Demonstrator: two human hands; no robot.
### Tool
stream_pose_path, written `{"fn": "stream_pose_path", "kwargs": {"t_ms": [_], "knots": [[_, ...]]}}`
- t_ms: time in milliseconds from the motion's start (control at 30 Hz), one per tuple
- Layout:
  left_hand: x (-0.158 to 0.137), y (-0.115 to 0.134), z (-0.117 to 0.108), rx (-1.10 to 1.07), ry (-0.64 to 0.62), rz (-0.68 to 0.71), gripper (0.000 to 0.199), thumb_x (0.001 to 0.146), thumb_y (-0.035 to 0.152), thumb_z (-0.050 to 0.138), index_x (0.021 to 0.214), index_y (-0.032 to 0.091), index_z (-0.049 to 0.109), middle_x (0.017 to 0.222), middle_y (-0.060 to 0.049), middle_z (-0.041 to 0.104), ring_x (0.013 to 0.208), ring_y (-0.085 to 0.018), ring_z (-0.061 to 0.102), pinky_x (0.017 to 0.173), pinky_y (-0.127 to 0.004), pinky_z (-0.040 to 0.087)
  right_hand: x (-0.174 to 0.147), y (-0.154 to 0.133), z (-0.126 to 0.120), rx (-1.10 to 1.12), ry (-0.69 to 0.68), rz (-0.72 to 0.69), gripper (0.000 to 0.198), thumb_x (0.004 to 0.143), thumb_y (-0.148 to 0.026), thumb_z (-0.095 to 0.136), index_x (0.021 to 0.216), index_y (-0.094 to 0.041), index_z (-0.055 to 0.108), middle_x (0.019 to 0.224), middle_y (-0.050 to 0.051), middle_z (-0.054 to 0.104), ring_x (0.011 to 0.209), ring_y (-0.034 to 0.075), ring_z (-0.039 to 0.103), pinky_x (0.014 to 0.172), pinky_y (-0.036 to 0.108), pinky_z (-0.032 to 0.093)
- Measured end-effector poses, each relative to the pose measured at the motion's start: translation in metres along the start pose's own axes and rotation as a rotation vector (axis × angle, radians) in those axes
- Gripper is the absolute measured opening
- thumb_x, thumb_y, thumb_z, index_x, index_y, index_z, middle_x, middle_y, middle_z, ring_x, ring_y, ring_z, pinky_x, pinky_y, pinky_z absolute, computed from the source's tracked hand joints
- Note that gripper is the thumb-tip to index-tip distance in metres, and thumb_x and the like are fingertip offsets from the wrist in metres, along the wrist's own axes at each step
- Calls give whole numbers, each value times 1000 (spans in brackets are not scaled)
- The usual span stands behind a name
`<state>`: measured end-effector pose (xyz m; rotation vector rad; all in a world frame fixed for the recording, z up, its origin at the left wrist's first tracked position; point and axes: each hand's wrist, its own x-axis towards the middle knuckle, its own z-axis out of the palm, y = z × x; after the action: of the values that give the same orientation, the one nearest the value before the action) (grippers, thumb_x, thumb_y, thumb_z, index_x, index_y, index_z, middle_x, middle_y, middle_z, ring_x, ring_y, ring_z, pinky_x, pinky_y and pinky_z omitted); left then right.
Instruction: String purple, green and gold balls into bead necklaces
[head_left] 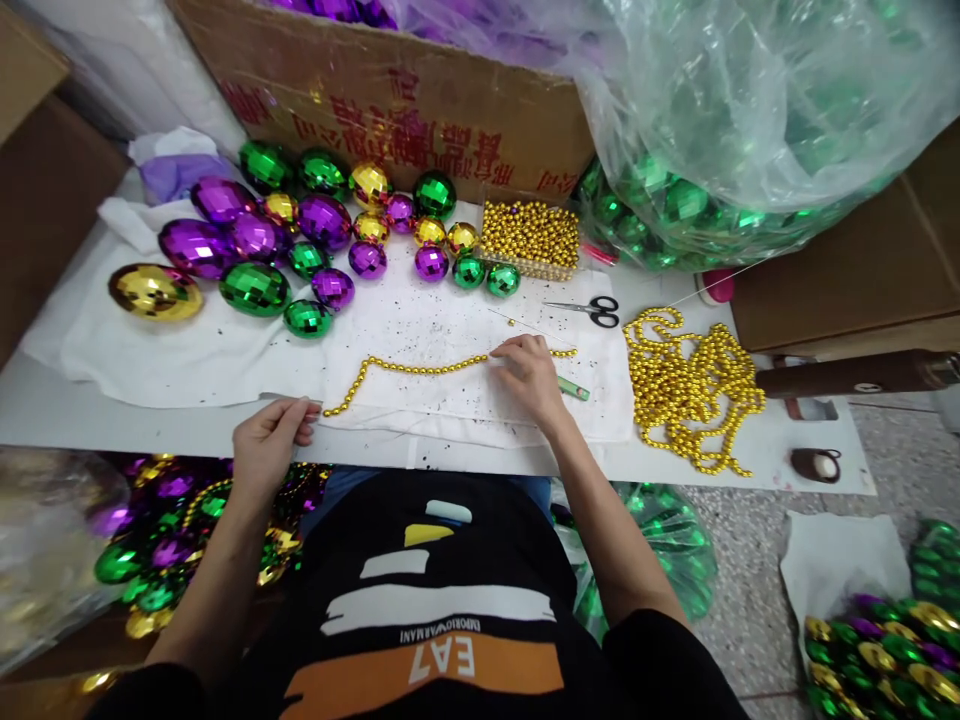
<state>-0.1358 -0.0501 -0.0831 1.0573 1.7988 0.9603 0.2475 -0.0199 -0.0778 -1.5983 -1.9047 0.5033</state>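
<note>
A short strand of gold beads (427, 369) lies bent across the white cloth (420, 310). My left hand (271, 440) is closed, its fingertips pinched together at the strand's left end. Over the strand's right part, my right hand (529, 378) has its fingers bent down on the beads, and a few beads come out beyond it. A green-handled cutter (574, 388) lies just right of that hand. One loose gold bead (511, 322) and a thin line are above it. Scissors (592, 310) with black handles rest farther right.
Shiny purple, green and gold balls (255, 288) cover the table's back left. Behind my right hand stands a clear box of gold beads (529, 238). A pile of gold bead chain (690, 390) lies at right, near a brown bottle (855, 374). A cardboard box (405, 90) blocks the back.
</note>
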Motion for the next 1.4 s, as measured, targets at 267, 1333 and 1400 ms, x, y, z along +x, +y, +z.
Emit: {"fn": "stream_pose_path", "kwargs": {"t_ms": [267, 1333, 1400], "knots": [[2, -9, -2, -13, -11, 26, 27, 77, 42, 70, 80, 16, 77, 70, -2, 71, 53, -7, 56, 51, -17, 51, 13, -29, 37, -104, -95, -120, 21, 87, -21, 65, 106, -23, 72, 111, 9, 63, 108, 29, 48, 87, 45, 42], [-3, -1, 2, -15, -9, 20, 28, 76, 43, 68, 78, 16, 76, 69, -3, 69, 54, -9, 55, 49, -19, 49, 18, -24, 30, -80, -144, -105, 12, 91, -24, 61, 94, -24, 73, 106, 8, 62, 104, 27, 49, 89, 44, 42], [-2, -2, 2, -17, -10, 21, 28, 76, 42, 68, 77, 16, 76, 68, -3, 69, 53, -9, 55, 49, -19, 49, 14, -18, 22, -113, -118, -110, 13, 92, -24, 59, 94, -23, 72, 107, 9, 62, 104, 28, 48, 89, 45, 42]]}}
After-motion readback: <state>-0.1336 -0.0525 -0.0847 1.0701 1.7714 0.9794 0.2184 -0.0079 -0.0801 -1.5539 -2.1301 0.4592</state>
